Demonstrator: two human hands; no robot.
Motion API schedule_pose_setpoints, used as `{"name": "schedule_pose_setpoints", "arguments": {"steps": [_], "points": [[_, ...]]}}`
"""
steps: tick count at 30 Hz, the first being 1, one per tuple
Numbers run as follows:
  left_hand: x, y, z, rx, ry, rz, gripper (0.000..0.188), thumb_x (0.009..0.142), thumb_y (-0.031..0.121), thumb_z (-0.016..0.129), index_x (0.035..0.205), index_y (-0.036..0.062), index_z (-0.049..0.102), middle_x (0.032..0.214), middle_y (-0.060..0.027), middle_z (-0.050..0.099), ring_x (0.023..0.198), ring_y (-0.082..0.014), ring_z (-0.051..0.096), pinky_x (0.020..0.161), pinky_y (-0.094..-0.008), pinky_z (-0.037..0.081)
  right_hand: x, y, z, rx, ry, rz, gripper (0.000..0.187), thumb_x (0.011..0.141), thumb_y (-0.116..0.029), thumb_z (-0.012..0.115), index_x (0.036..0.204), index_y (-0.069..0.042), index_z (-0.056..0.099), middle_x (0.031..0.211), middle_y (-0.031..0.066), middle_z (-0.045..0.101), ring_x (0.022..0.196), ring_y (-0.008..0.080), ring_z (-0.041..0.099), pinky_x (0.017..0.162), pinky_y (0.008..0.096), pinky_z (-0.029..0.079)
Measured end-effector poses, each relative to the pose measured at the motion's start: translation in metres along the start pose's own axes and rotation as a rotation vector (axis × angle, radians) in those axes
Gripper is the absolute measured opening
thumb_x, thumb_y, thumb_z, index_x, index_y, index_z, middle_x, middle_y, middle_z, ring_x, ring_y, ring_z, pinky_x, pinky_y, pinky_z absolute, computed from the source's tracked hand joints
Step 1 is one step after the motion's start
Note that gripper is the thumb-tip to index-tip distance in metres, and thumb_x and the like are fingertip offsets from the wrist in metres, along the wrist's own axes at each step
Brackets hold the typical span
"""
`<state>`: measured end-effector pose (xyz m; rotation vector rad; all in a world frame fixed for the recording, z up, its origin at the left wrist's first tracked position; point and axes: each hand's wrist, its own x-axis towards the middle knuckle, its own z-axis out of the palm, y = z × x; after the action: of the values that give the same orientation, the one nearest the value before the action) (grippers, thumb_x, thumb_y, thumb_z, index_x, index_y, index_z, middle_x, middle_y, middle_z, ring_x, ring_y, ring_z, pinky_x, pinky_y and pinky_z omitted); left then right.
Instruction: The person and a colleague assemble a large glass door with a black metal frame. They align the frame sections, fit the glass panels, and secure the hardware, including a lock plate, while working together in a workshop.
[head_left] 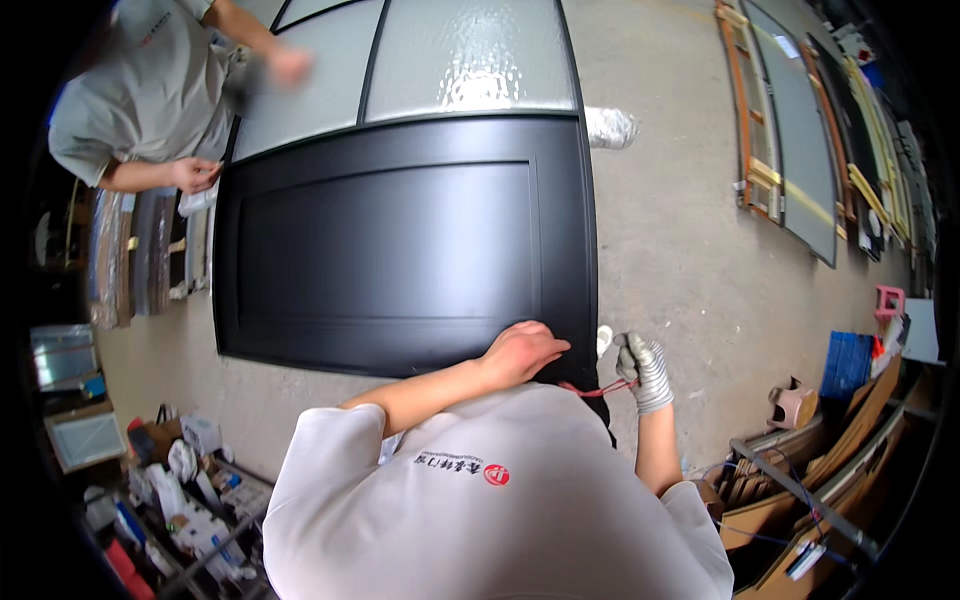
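The black panel (385,250) is positioned mid-frame. The left hand (523,352) is laid near its lower-right corner; finger closure cannot be determined. A red cord (607,389) is gripped by the gloved right hand (645,372); dragging could scuff the finish.

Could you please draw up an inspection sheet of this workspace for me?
Surface: grey floor around the work; whatever supports the panel is hidden beneath it.
Job's things: large black panel, with textured glass panes beyond it in dark framing.
Clutter: mixed items heaped at lower left; blue crate and pink stool at right.
Left grip: bare hand resting on the panel's near edge, toward its right corner.
Right grip: gloved, beside that corner, apparently holding a thin red item, kind unclear.
Cables: thin cables by the boards at lower right.
Surroundings: co-worker at upper left; framed panels at upper right.
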<state>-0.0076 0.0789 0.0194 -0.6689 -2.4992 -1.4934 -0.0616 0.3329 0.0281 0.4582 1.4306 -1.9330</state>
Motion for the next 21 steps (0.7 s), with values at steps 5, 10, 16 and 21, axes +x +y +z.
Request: {"name": "schedule_pose_setpoints", "arguments": {"steps": [5,10,16,21], "points": [[0.039,0.032,0.058,0.014,0.005,-0.04,0.01,0.075,0.012,0.071,0.083,0.0066,0.068,0.073,-0.0047,0.063,0.077,-0.0237,0.06,0.072,-0.0362,0.049,0.024,-0.025,-0.084,-0.183,-0.102,0.045,0.037,0.09,-0.037,0.062,0.087,-0.001,0.064,0.051,-0.004,0.043,0.04,0.0051,0.035,0.04,0.0217,0.025],[0.032,0.079,0.11,0.147,-0.015,-0.479,0.023,0.074,0.028,0.073,0.069,0.0078,0.064,0.068,-0.005,0.061,0.073,-0.0262,0.058,0.066,-0.0381,0.048,0.034,-0.054,-0.2,-0.299,-0.19,0.12,0.034,0.089,-0.033,0.063,0.092,0.0,0.062,0.05,-0.004,0.042,0.038,0.0048,0.033,0.036,0.0211,0.023],[0.016,0.113,0.106,0.634,0.105,-0.911,0.029,0.075,0.032,0.074,0.076,0.0042,0.066,0.077,-0.0115,0.061,0.08,-0.0312,0.057,0.072,-0.0399,0.048,0.073,-0.101,-0.244,-0.406,-0.231,0.165,0.033,0.087,-0.034,0.066,0.091,-0.002,0.061,0.05,-0.0055,0.04,0.038,0.0041,0.033,0.037,0.0212,0.023],[0.006,0.074,0.105,0.974,0.231,-1.129,0.065,0.085,0.033,0.062,0.13,-0.0085,0.039,0.133,-0.0271,0.042,0.12,-0.0416,0.04,0.103,-0.0464,0.034,0.092,-0.128,-0.203,-0.559,-0.326,0.154,0.028,0.083,-0.032,0.069,0.085,-0.004,0.065,0.058,-0.0066,0.047,0.049,0.0034,0.038,0.045,0.0226,0.028]]}}
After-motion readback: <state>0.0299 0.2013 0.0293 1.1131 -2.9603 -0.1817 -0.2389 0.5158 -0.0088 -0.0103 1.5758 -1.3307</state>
